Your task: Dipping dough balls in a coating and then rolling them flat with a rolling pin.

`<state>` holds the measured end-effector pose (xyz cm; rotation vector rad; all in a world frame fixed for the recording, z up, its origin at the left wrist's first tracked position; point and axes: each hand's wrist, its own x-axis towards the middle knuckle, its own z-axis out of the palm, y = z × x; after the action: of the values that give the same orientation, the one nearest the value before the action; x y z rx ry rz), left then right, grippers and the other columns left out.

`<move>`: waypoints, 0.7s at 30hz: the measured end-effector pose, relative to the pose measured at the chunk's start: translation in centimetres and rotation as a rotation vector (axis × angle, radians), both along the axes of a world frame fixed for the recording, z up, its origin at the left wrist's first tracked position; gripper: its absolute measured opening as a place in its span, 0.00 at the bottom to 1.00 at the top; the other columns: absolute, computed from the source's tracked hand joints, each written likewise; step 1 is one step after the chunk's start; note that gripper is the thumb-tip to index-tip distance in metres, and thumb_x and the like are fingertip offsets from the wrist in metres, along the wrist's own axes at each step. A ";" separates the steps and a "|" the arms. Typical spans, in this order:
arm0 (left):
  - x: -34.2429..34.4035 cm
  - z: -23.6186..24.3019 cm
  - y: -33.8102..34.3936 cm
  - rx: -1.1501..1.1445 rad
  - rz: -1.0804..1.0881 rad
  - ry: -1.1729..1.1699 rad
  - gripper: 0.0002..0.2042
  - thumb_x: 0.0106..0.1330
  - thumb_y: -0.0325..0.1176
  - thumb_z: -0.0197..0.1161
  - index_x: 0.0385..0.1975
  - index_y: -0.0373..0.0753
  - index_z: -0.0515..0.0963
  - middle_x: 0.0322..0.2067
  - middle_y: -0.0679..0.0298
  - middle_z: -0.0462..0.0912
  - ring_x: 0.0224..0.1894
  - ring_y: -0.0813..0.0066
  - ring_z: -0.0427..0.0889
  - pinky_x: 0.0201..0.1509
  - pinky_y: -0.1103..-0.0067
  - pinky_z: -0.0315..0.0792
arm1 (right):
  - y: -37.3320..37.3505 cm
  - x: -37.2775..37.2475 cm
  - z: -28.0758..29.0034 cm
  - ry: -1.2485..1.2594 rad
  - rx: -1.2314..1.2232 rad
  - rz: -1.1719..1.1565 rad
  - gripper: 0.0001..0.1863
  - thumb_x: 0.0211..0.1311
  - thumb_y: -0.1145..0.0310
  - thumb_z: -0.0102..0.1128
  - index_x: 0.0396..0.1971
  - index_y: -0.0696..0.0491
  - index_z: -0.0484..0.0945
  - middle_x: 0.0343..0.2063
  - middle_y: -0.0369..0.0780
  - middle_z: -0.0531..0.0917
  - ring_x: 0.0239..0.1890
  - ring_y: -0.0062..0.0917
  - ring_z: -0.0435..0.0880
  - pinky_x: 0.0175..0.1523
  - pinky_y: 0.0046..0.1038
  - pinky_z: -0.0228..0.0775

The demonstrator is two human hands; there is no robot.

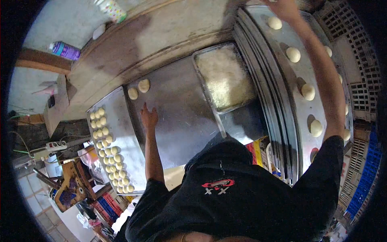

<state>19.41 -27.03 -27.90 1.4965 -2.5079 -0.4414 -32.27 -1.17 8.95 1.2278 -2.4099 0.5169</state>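
Note:
My left hand (149, 117) reaches over a dark metal work surface (177, 109). Its fingers are spread and nothing is in them. Just beyond its fingertips lie two pale dough balls (144, 85), side by side. On the right, my right arm stretches over the top tray (278, 44) of a tall stack. Widely spaced dough balls (308, 92) sit on that tray in two rows. My right hand (283, 9) is at the tray's far end, next to a dough ball (275, 23). The picture's upper edge cuts off its fingers, so what they hold is hidden.
A metal tray (117, 141) with many small dough balls stands at the left. A shallow pan (225, 76) holds something pale yellow, next to the tray stack. A purple can (65, 50) lies beyond the far ledge. Plastic crates (365, 173) line the right side.

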 end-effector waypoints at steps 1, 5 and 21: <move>0.4 -0.5 -1.4 -0.018 0.055 -0.038 0.30 0.61 0.43 0.62 0.62 0.39 0.66 0.49 0.47 0.79 0.51 0.39 0.76 0.53 0.55 0.71 | -3.0 1.1 -1.5 0.047 0.062 0.101 0.14 0.53 0.67 0.67 0.38 0.58 0.84 0.33 0.48 0.85 0.34 0.39 0.85 0.41 0.38 0.76; -3.4 0.4 -3.9 0.142 0.160 -0.055 0.26 0.61 0.44 0.61 0.59 0.43 0.72 0.46 0.48 0.81 0.49 0.42 0.78 0.51 0.55 0.73 | -11.2 7.1 -13.9 -0.199 0.514 0.163 0.15 0.53 0.66 0.63 0.41 0.54 0.82 0.37 0.47 0.85 0.41 0.41 0.85 0.48 0.38 0.76; -9.2 -3.7 -8.9 0.477 0.211 1.459 0.17 0.64 0.29 0.59 0.53 0.37 0.70 0.52 0.54 0.73 0.53 0.57 0.75 0.52 0.64 0.76 | 0.7 13.5 -30.6 -0.660 0.353 -0.139 0.22 0.43 0.69 0.69 0.43 0.55 0.81 0.41 0.50 0.83 0.47 0.43 0.81 0.53 0.38 0.74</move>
<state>10.21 -35.95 -31.60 0.8672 -1.1033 -1.4609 -18.80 -0.50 -21.68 1.1288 -3.2316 0.5298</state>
